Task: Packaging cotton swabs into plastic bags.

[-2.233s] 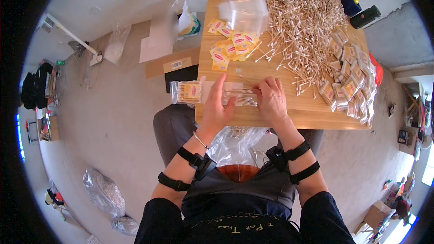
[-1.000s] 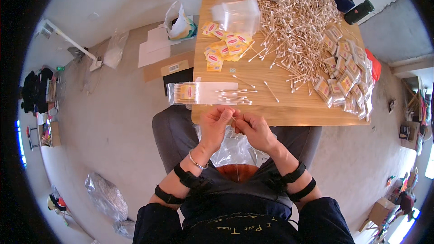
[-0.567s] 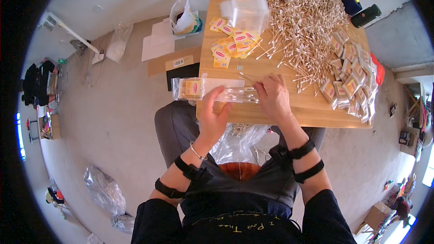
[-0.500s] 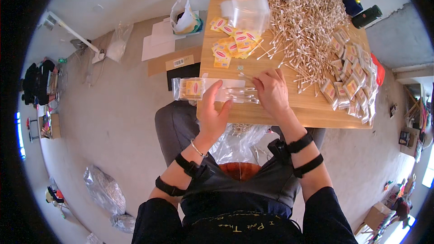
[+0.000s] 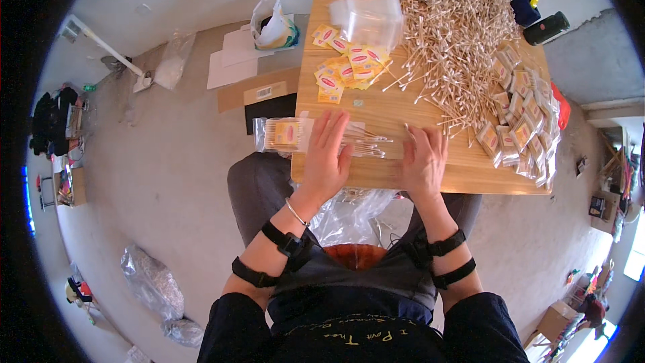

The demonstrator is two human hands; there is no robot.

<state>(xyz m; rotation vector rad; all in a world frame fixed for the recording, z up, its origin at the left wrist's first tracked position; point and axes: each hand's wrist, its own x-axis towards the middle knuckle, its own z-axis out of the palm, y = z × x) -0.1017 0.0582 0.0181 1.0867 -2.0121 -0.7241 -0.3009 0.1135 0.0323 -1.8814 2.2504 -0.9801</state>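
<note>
- Head view: the left hand [image 5: 327,154] lies flat, palm down with fingers spread, on a clear plastic bag of cotton swabs [image 5: 316,138] at the near edge of the wooden table [image 5: 376,111].
- The bag's left end, with a yellow and red label showing inside, juts past the table's left edge; loose swab ends stick out of its right end.
- The right hand [image 5: 423,160] rests palm down on the tabletop just right of the bag, fingers loosely spread, holding nothing that can be made out.
- Beyond the hands lies a scatter of small yellow and red labels [image 5: 344,70], with a stack of empty clear bags [image 5: 369,19] behind it.
- A large heap of loose cotton swabs [image 5: 457,33] covers the far right of the table.
- A row of filled swab packets [image 5: 521,117] runs along the right edge.
- A crumpled clear plastic sheet [image 5: 349,212] sits on the person's lap below the table edge.
</note>
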